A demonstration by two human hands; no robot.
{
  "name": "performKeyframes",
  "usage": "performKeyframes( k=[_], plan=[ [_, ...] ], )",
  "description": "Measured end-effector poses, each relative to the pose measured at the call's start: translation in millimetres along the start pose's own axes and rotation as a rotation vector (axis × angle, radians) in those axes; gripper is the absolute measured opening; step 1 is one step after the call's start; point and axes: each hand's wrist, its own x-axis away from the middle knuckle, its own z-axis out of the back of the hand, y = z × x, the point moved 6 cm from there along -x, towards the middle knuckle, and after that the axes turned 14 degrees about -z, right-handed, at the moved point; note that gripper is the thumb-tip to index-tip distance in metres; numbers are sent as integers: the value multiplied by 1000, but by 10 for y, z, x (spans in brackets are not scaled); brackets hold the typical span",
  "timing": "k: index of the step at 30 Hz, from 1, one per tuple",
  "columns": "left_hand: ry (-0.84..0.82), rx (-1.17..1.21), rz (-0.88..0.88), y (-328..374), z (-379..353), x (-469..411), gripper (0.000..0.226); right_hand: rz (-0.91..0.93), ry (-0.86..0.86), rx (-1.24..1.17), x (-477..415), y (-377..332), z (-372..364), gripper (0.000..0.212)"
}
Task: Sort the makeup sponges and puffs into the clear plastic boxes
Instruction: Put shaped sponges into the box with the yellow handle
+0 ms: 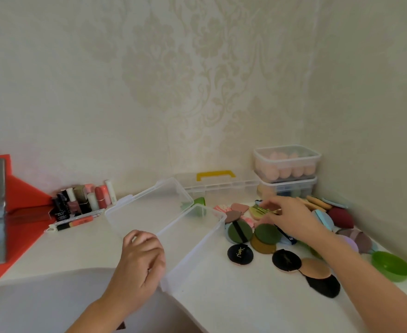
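Observation:
An open clear plastic box stands mid-table with its lid flipped back to the left. My left hand sits against the box's near left wall with curled fingers; whether it grips the wall is unclear. To the right lies a pile of puffs: dark green ones, black ones, a tan one, a burgundy sponge. My right hand reaches into the pile and pinches a pale green puff with gold print between thumb and fingers.
Two closed clear boxes holding sponges are stacked in the back right corner, beside a flat organiser with a yellow handle. A green bowl sits at the right edge. Lipsticks and bottles cluster at the back left by a red stand.

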Motion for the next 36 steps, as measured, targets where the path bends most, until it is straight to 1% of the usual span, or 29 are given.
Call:
performKeyframes(
  k=[3,5,8,10,12,15,18,19,22,24,27,29,32,34,36],
  plan=[
    [-31,56,-20,-125,34,26,32,71,-20,4,-14,-319,-105,38],
    [-24,116,8,-237,74,73,28,154,-43,8,-69,-597,-209,41],
    [-42,175,68,-379,100,143,21,307,-150,102,-198,-996,-485,50],
    [-88,189,100,-442,89,190,18,339,-217,166,-297,-1164,-657,49],
    [-127,211,167,-517,73,235,21,344,-249,217,-381,-1257,-787,44],
    [-165,257,287,-625,59,268,25,327,-241,269,-461,-1274,-935,39],
    [-147,281,364,-723,82,244,27,297,-224,280,-467,-1206,-1003,45],
    [-140,299,391,-755,79,239,29,287,-227,265,-463,-1185,-1005,47],
    [-153,393,476,-821,21,238,34,268,-191,207,-462,-1137,-900,44],
    [-142,477,537,-827,-6,219,37,239,-154,158,-440,-1077,-741,51],
    [-107,515,546,-816,-27,174,34,213,-110,154,-389,-925,-444,56],
    [-90,519,535,-827,-33,170,40,183,-102,226,-371,-758,-273,55],
    [-75,552,496,-800,-15,223,43,106,-130,250,-383,-409,-105,52],
    [-55,590,495,-765,26,277,37,46,-161,231,-340,-204,-51,51],
    [-37,606,496,-730,66,301,37,9,-158,211,-275,-63,-13,55]
  ],
)
